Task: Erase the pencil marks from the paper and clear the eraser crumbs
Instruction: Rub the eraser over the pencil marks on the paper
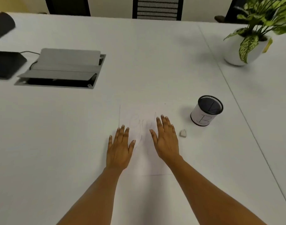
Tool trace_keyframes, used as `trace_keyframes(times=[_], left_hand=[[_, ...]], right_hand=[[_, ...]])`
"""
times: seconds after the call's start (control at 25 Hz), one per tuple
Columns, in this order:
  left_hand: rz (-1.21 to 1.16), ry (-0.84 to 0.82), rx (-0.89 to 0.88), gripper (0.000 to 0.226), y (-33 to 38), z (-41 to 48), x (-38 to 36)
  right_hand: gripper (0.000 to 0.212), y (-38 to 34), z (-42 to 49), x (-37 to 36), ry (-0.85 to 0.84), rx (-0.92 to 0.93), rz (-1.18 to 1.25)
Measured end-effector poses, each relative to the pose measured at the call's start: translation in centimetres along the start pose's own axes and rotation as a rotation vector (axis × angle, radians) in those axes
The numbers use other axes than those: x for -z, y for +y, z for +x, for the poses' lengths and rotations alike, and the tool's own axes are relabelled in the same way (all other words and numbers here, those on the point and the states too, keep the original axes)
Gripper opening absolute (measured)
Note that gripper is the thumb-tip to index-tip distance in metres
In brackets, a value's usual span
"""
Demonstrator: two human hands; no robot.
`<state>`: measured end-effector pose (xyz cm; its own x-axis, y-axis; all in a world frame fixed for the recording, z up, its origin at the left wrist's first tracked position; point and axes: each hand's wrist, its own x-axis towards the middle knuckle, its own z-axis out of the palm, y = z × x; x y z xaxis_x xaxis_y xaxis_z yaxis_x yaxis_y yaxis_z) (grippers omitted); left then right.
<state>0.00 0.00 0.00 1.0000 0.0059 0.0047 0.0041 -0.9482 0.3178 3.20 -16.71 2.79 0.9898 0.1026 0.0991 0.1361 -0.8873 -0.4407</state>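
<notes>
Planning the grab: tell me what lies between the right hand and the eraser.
Nothing: in the head view, only bare table separates the right hand from the eraser.

White paper sheet (145, 161) flat on white table, edges barely distinct; left edge and near edge show as thin lines. Faint pencil marks (139, 123) on far half: loopy handwritten letters, word not legible, more faint scribble lower toward middle. Small white eraser (183, 133), worn wedge-like block, lying on table just right of sheet, apart from it. Crumbs not discernible.
</notes>
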Motion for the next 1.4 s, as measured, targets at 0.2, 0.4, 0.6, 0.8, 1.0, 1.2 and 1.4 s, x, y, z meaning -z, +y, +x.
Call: trace_keyframes(times=[0.2,0.4,0.6,0.8,1.0,1.2,1.4], left_hand=[[0.037,0.066,0.064,0.076,-1.8,-1.3,-2.1],[0.098,0.031,0.092,0.065,-1.6,-1.2,-1.9],[0.127,0.078,0.083,0.064,-1.6,-1.2,-2.1],[0.141,0.067,0.082,0.063,-1.7,-1.2,-2.2],[0.145,0.069,0.085,0.062,-1.7,-1.2,-2.2],[0.155,0.082,0.076,0.06,-1.7,-1.3,-2.3],[0.171,0.08,0.08,0.06,-1.8,-1.2,-2.5]], right_hand=[[0.083,1.7,-1.8,-2.8,-0.047,-0.006,-0.003],[0.079,2.7,-2.1,-4.1,-0.058,-0.021,-0.032],[0.078,2.6,-1.8,-4.3,-0.048,-0.023,-0.04],[0.078,2.6,-1.9,-4.3,-0.027,-0.015,-0.042],[0.057,3.9,-1.4,-3.1,0.123,-0.109,-0.063],[0.033,6.3,-0.5,-1.7,0.211,-0.312,-0.034],[0.031,6.6,-0.2,-1.3,0.204,-0.376,0.149]])
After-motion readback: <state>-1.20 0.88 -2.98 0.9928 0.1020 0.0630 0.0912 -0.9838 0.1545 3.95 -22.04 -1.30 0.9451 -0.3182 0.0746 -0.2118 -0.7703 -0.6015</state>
